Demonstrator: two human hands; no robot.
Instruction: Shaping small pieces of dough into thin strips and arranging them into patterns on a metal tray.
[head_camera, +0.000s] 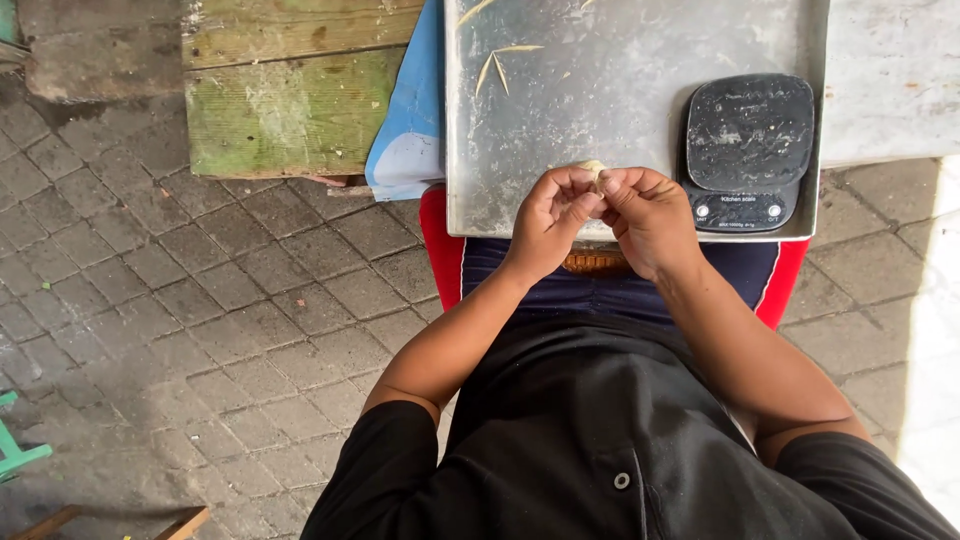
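My left hand (547, 222) and my right hand (650, 215) meet over the near edge of a metal tray (560, 110), fingers curled together around a small pale lump of dough (593, 169). Only the top of the lump shows between the fingertips. A black kitchen scale (748, 150) lies on the tray just right of my right hand. A few thin straw-like strips (500, 62) lie on the tray's far part.
The tray rests over my lap; I sit on a red seat (438, 245). A blue and white cloth (410, 110) hangs left of the tray. A worn green wooden board (285, 90) lies beyond it. Grey paving bricks (200, 300) cover the ground.
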